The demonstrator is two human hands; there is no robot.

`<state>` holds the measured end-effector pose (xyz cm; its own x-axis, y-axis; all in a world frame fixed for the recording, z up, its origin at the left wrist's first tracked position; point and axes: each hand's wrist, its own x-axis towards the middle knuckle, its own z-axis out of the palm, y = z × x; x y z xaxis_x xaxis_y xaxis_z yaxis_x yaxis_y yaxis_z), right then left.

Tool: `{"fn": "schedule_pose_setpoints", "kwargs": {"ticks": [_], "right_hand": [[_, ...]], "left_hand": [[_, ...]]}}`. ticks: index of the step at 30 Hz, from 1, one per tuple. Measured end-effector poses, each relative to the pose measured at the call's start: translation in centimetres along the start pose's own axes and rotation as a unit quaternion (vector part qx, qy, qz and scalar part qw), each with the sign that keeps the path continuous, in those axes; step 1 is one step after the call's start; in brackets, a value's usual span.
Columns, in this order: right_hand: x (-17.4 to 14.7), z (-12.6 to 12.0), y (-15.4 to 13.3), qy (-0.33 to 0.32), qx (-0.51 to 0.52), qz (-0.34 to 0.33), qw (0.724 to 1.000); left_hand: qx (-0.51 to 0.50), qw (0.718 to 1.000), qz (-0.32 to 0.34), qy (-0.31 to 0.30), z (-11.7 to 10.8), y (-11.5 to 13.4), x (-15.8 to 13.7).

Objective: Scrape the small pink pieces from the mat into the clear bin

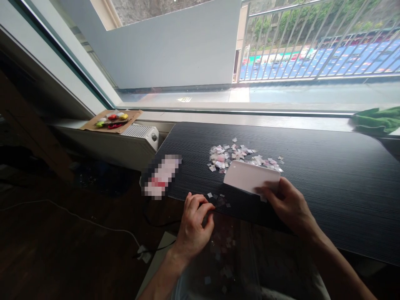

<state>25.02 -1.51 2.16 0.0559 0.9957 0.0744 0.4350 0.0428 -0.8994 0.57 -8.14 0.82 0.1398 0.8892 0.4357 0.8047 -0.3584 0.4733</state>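
Observation:
My right hand (292,204) grips a thin white card (251,176) by its right end, thumb on the near face. The card stands tilted on the black table, just in front of a loose pile of small, shiny, pale square flakes (220,157). At the table's near edge is my left hand (196,225), its fingers curled; what they hold, if anything, I cannot make out. A few flakes (210,195) lie on the edge beside its fingertips. Below the edge, more pale flakes (226,273) show in a dim, see-through, plastic-looking area.
The black table (337,187) stands against a window sill. A blurred-out pinkish item (162,177) lies at its left end. Left of it are a white radiator (142,132) and cardboard (90,123) with colourful objects. A green cloth (378,120) is at the right. A white cable (90,221) crosses the floor.

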Motion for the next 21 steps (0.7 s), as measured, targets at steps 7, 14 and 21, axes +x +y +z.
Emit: {"fn": "schedule_pose_setpoints", "kwargs": {"ticks": [7, 14, 21], "right_hand": [[-1.7, -0.2, 0.4, -0.057, 0.0, -0.013, 0.998], [-2.6, -1.3, 1.1, -0.037, -0.02, 0.018, 0.999], [-4.0, -1.8, 1.4, -0.072, 0.011, 0.028, 0.997]], "left_hand": [[-0.004, 1.0, 0.001, -0.004, -0.1, 0.0, 0.0], [-0.003, 1.0, 0.001, 0.0, -0.1, 0.2, 0.1], [-0.001, 1.0, -0.003, -0.005, -0.2, 0.3, 0.1]]}}
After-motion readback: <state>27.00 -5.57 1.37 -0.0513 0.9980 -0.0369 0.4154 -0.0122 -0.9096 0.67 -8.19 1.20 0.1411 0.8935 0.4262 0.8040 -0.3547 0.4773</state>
